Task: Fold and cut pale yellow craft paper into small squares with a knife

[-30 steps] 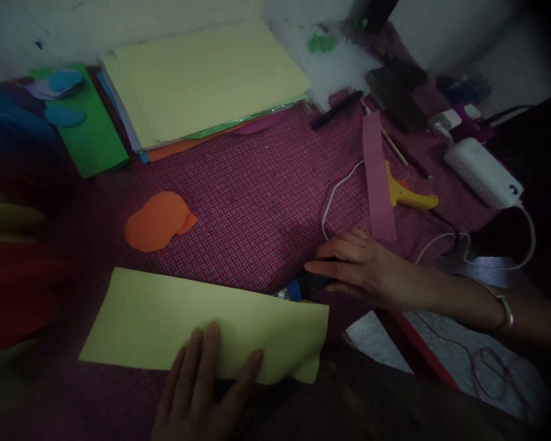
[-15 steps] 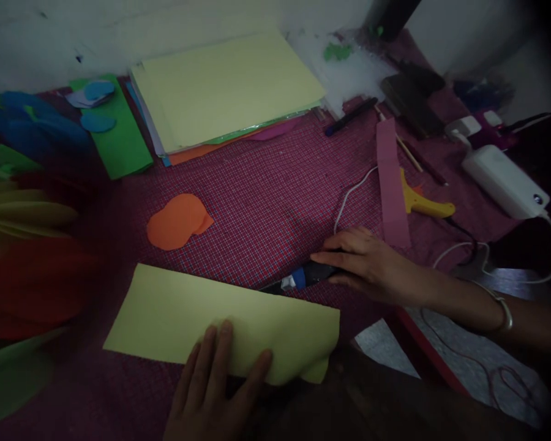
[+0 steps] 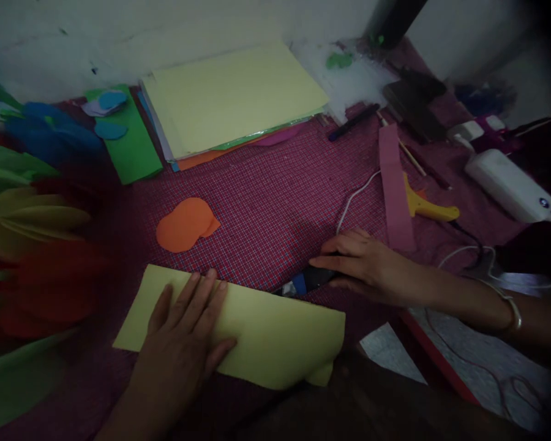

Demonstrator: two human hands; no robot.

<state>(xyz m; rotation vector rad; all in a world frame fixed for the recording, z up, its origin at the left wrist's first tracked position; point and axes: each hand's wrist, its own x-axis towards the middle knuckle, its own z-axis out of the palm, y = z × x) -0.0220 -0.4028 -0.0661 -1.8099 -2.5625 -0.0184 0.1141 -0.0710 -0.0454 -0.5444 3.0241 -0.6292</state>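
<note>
right hand sits on the dark tool. its fingers are draped over the black body; can't tell if it's a full grip. the tool's long axis runs along the fingers, and its blue end pokes out past the fingertips, just beside the far edge of the yellow sheet on the counter. left hand is flat and spread on the sheet, holding nothing, well clear of the tool.
</note>
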